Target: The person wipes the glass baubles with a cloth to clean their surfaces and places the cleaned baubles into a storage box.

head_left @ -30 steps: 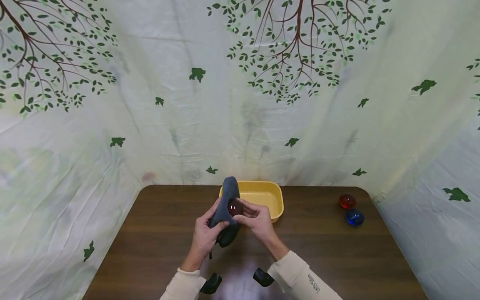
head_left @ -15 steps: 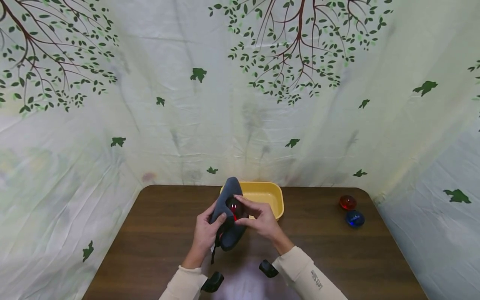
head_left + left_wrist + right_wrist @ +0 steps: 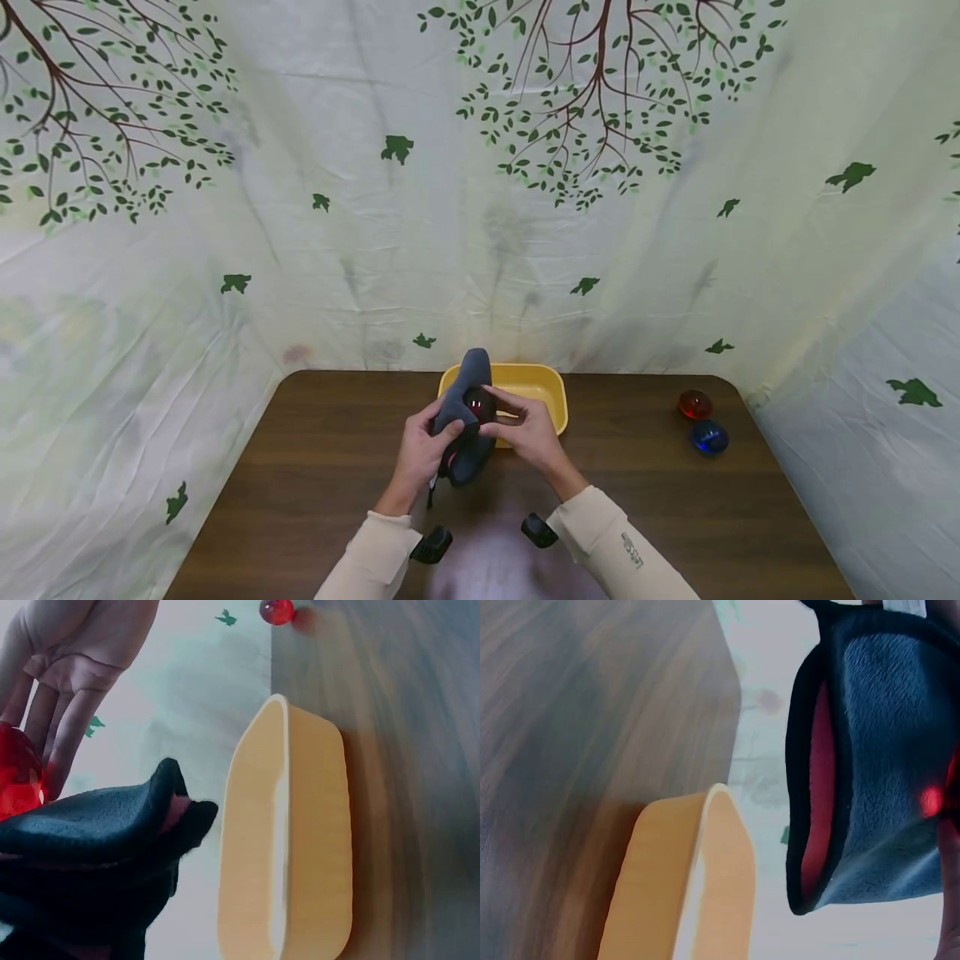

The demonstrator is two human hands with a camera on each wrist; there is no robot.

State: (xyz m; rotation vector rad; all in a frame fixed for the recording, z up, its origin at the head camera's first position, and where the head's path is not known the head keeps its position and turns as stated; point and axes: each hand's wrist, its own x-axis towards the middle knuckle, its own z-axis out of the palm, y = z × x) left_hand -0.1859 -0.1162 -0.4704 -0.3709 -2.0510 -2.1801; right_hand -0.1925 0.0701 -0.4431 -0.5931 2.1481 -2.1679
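Red translucent ball point(image 3: 481, 403), held above the desk point(image 3: 337, 450): my right grip point(image 3: 531, 429) pinches it between thumb and fingers, against the dark-blue plush pouch point(image 3: 468, 463) that my left grip point(image 3: 420, 447) clasps. This looks like wiping; I should press the plush snugly, turn the ball gradually and guard against slipping. It's glossy, dark from above, vivid red at my left wrist. Beyond sits the yellow tub point(image 3: 536, 382).

Apparently a draped booth: pale wrinkled leaf-printed fabric point(image 3: 450, 250) hangs behind and beside a brown wood-grain table point(image 3: 322, 467).
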